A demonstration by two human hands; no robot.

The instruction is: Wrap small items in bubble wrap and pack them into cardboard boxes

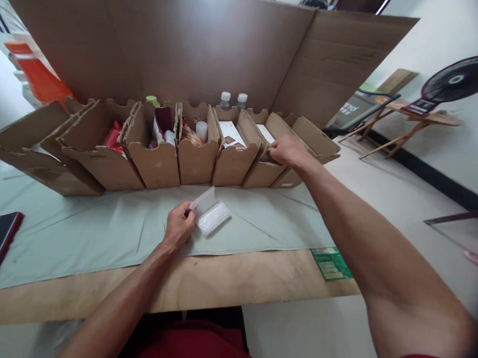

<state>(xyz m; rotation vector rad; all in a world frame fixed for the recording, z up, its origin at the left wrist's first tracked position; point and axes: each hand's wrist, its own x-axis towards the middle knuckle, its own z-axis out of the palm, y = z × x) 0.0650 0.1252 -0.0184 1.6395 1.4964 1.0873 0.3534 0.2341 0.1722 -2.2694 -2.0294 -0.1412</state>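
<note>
My left hand point(179, 224) pinches the edge of a raised flap of clear bubble wrap point(214, 219). The rest of this wrap lies folded on the pale green cloth. At the right, my right hand point(287, 149) is at the mouth of a narrow cardboard bin point(263, 172), with its fingers curled inward. Whatever those fingers hold, if anything, is hidden. A white card or box point(265, 133) shows inside that bin, just left of my right hand.
Several cardboard bins stand in a row, one holding a red packet point(114, 137), another a white box point(231, 134). A tall cardboard panel point(181, 46) rises behind, with bottles point(225, 100) before it. A dark tablet point(1, 246) lies left; a fan point(456, 79) stands right.
</note>
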